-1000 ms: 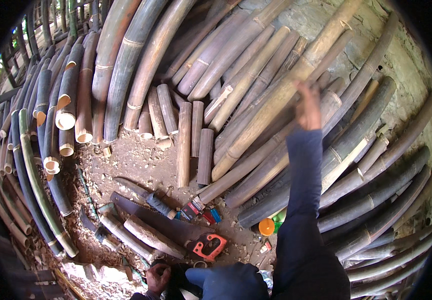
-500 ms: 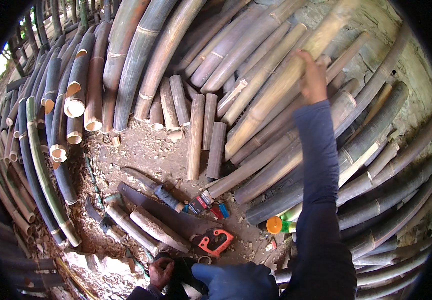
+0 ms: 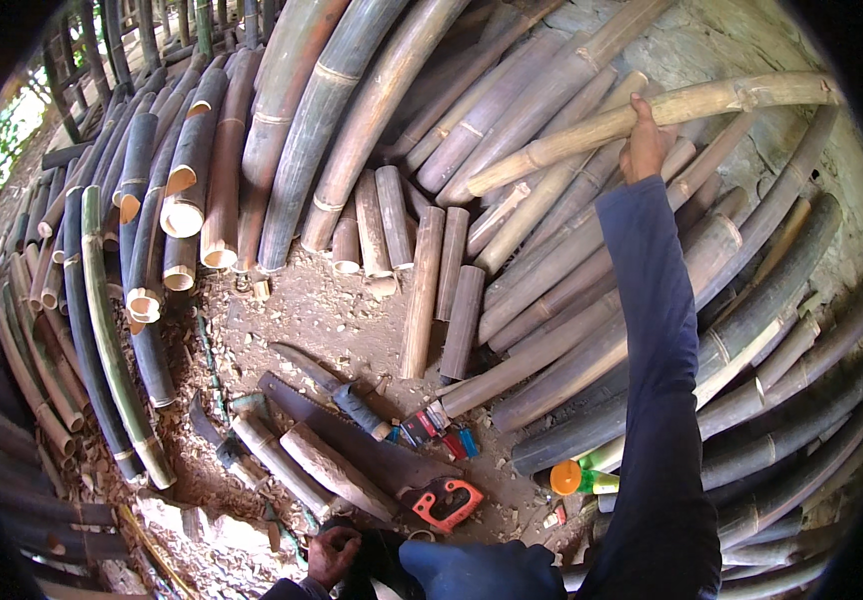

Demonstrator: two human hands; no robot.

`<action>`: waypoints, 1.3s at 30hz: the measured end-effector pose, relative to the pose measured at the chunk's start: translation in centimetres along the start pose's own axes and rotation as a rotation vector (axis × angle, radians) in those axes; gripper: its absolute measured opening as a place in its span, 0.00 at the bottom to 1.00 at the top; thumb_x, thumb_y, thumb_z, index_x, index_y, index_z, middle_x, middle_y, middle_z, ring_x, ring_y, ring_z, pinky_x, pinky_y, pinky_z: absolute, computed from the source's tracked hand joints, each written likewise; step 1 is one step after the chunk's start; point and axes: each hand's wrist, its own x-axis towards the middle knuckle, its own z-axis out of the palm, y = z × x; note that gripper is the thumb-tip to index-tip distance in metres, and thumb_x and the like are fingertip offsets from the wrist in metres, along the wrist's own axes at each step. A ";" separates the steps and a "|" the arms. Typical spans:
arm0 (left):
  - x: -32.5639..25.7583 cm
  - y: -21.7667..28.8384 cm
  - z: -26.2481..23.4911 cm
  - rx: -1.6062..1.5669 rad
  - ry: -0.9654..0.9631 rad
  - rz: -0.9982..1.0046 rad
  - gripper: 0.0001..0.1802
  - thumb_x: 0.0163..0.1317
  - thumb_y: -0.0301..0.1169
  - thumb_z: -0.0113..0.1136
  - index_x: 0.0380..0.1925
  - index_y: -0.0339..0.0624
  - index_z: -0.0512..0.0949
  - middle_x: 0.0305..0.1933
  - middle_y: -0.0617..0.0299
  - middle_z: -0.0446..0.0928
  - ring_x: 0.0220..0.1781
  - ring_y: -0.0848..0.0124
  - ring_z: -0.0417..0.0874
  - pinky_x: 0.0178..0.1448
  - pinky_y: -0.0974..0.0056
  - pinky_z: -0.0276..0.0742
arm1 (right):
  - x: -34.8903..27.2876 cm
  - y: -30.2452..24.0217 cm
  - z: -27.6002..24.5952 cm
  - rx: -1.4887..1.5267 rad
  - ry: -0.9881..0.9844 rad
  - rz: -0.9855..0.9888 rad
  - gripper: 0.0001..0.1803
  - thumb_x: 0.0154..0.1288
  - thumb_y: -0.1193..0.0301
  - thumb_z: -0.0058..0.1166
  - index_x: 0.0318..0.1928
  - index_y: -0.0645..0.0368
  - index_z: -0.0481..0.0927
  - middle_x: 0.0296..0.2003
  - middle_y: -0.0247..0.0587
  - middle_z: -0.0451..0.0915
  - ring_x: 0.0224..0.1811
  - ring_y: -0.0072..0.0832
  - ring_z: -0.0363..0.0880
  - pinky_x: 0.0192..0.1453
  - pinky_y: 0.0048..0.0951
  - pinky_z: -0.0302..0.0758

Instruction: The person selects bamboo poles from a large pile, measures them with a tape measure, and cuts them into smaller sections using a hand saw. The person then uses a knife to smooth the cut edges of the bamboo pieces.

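My right hand (image 3: 644,148), at the end of an outstretched arm, is wrapped round a pale yellow bamboo pole (image 3: 722,98). The pole is raised over the other poles leaning at the right and lies nearly crosswise. At the lower edge my left hand (image 3: 334,556) rests close to my body with its fingers curled; what it holds, if anything, is hidden. Nearest to it are two short bamboo pieces (image 3: 337,470) and a handsaw with an orange handle (image 3: 444,503). A curved knife with a wrapped handle (image 3: 357,410) lies just beyond the saw.
Dark bamboo poles (image 3: 322,130) lean close together at the back, with cut lengths (image 3: 424,290) standing before them. More poles (image 3: 132,340) crowd the left side. A green bottle with an orange cap (image 3: 567,478) lies at the right. Wood chips (image 3: 292,300) litter the ground.
My right hand has swung the yellow pole from a steep slant to nearly level, lifting its near end away from the ground. The left hand stays low, its fingers still curled.
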 end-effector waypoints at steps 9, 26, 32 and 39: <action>-0.1 1.8 -0.7 0.056 0.029 0.115 0.13 0.63 0.35 0.68 0.39 0.35 0.87 0.33 0.50 0.87 0.36 0.65 0.89 0.44 0.60 0.84 | -5.7 6.2 6.4 -1.082 -0.154 0.353 0.48 0.75 0.45 0.53 0.72 0.76 0.50 0.69 0.73 0.65 0.69 0.58 0.72 0.73 0.48 0.71; 0.0 3.5 -0.5 -0.004 -0.005 0.087 0.16 0.60 0.37 0.68 0.36 0.31 0.86 0.31 0.53 0.86 0.34 0.68 0.86 0.43 0.61 0.82 | -13.0 1.8 -10.3 -1.384 0.260 0.136 0.34 0.63 0.65 0.64 0.61 0.73 0.63 0.59 0.69 0.70 0.62 0.62 0.72 0.69 0.52 0.70; 0.3 2.2 -0.3 -0.063 -0.045 0.068 0.16 0.60 0.37 0.68 0.36 0.31 0.86 0.31 0.52 0.87 0.35 0.66 0.87 0.44 0.61 0.82 | -14.6 6.4 -12.0 -1.118 0.067 0.154 0.34 0.63 0.75 0.63 0.64 0.71 0.58 0.60 0.73 0.70 0.63 0.64 0.74 0.71 0.55 0.71; -0.2 3.0 -0.7 -0.046 0.001 0.046 0.15 0.59 0.35 0.68 0.36 0.31 0.86 0.31 0.53 0.86 0.33 0.67 0.86 0.43 0.61 0.82 | -16.2 7.1 -6.5 -1.216 0.027 0.473 0.36 0.67 0.75 0.61 0.66 0.68 0.52 0.60 0.74 0.69 0.61 0.62 0.77 0.66 0.52 0.77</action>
